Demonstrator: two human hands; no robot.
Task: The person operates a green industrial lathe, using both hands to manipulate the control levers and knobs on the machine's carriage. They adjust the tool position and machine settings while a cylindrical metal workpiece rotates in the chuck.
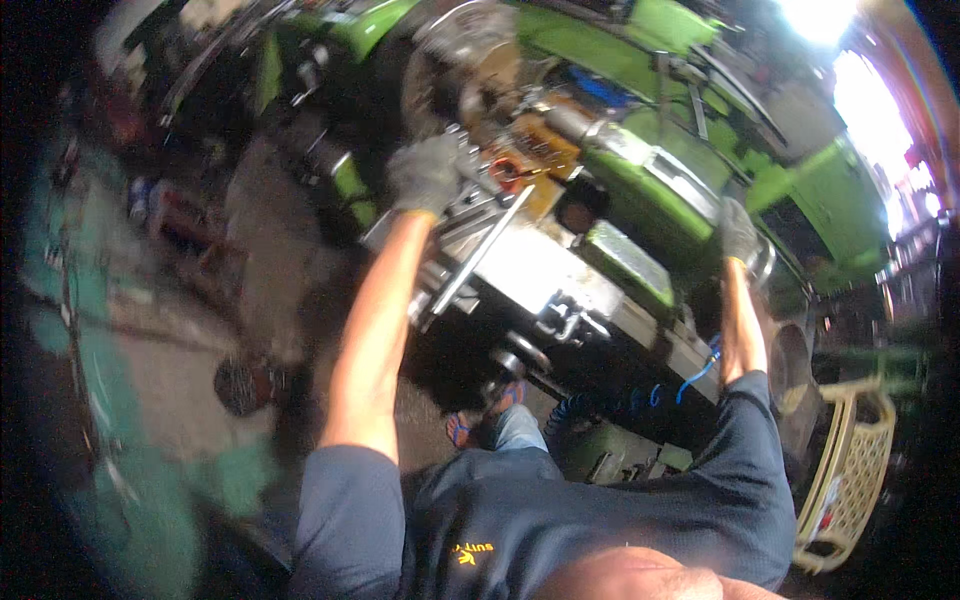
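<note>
Both of my hands wear grey work gloves, and motion blur smears the picture. My left hand point(425, 172) is curled at the tool post area of a green lathe point(640, 190), left of the brown, oily carriage point(545, 150); what lies under its fingers is hidden. Close by it, a long pale metal bar point(485, 250) slants across the carriage. Stretched out to the right, my right hand point(738, 230) is at the tailstock end, beside a shiny metal handwheel point(765, 262). Its fingers are too blurred to tell how they sit. The round chuck point(470, 60) is beyond my left hand.
A coiled blue air hose point(640, 398) hangs below the lathe bed. On the right stands a cream plastic chair point(850, 470). Several dark objects lie on the worn green and grey floor point(150, 400) at left. Levers point(570, 315) stick out in front.
</note>
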